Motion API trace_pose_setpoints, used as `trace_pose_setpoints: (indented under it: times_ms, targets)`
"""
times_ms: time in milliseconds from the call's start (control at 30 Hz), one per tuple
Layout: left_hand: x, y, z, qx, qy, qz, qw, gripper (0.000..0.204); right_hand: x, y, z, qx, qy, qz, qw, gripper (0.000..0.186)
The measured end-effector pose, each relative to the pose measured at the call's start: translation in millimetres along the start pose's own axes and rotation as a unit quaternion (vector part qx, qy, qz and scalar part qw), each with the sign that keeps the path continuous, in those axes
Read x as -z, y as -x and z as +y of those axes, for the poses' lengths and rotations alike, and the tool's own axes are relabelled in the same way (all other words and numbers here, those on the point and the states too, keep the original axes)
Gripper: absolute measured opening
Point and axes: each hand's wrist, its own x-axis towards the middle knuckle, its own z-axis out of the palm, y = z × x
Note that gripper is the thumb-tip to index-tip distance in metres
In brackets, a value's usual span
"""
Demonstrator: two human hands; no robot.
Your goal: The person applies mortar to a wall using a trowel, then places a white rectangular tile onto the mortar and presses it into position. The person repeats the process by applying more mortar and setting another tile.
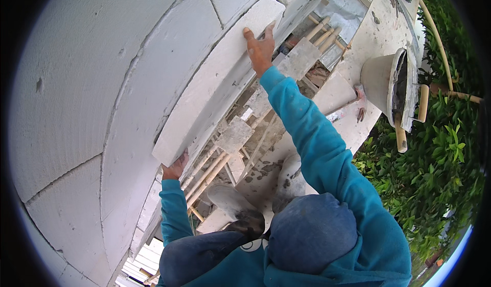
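A long, pale aerated-concrete block (pixel 204 90) lies along the top of a wall course, flush against the block wall (pixel 138 82) on my left. My right hand (pixel 261 51) grips its far end, with the thumb on the upper face and the fingers at the outer edge. At the near end, my left hand (pixel 175 167) is closed round the lower corner, its fingers partly hidden by the block. Both arms are in teal sleeves, stretched out toward the block.
A mortar-smeared bucket (pixel 379 80) stands on the right, with wooden-handled tools (pixel 423 103) at its rim. A hammer-like tool (pixel 360 97) lies beside it on a pale board (pixel 348 128). Scaffold poles (pixel 207 177) and gaps run below the wall. Leafy shrubs (pixel 424 179) border the right.
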Motion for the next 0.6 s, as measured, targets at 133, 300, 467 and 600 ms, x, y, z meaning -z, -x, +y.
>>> trace_pose_setpoints:
  times_ms: [133, 300, 467, 600]
  targets:
    - [-21, -5, -8, 0.015, 0.096, 0.047, 0.994, 0.057, 9, -24, 20, 0.008, -0.043, -0.013, 0.999, 0.102]
    - [-42, 1, -7, -0.015, 0.049, 0.123, 0.991, 0.059, 25, -4, -19, -0.100, -0.068, -0.108, 0.987, 0.096]
    - [-72, 9, -21, -0.078, 0.078, 0.065, 0.992, 0.074, 85, -29, -24, -0.056, -0.003, -0.179, 0.982, 0.087]
    - [-100, 63, -16, -0.086, 0.185, 0.028, 0.979, 0.097, 153, 28, -64, 0.101, 0.221, -0.028, 0.970, 0.051]
